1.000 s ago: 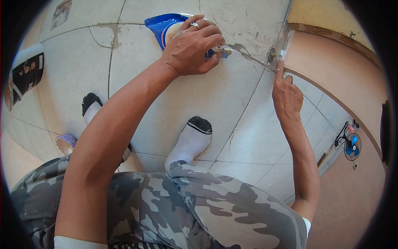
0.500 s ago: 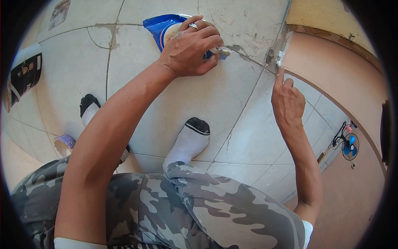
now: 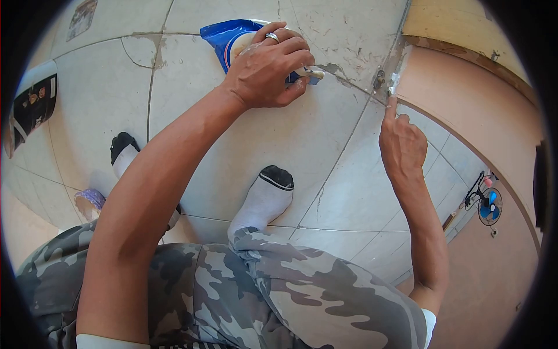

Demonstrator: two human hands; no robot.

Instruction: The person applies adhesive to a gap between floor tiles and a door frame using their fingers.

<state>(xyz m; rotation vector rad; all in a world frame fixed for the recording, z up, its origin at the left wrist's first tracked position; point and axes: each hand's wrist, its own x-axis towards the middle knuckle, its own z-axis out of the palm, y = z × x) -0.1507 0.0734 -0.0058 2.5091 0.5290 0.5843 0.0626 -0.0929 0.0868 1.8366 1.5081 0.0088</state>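
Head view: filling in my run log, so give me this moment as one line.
left hand: grips blue pouch | right hand: index fingertip at white filler on wall edge | floor tiles: cracked

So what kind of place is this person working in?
Probably a room in a home under repair: a worn tiled floor, a peach wall with white filler at its base, and a small fan.

Both arms are bare from white short-sleeve hems at the near edge. The left hand (image 3: 268,68) carries a silver ring (image 3: 271,36) on one finger; the right hand (image 3: 401,142) has none. Trousers (image 3: 279,291) — grey camouflage. Socks (image 3: 266,198) — white, black toes.
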